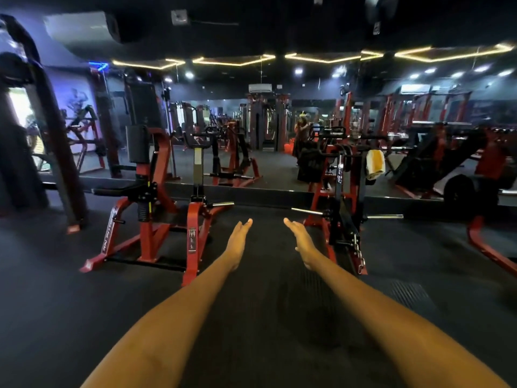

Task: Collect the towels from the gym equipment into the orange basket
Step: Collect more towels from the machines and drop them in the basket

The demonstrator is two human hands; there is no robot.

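A dark rubber floor [84, 317] fills the lower view; a wall mirror [279, 152] runs across the back; a red machine [156, 214] stands on the left and a red and black machine [340, 208] on the right; a yellow and white towel [375, 163] hangs on the upper part of the right one; the left hand [237, 245] and right hand [300, 242] reach forward over the floor, fingers straight and together, holding nothing, well apart from the towel.
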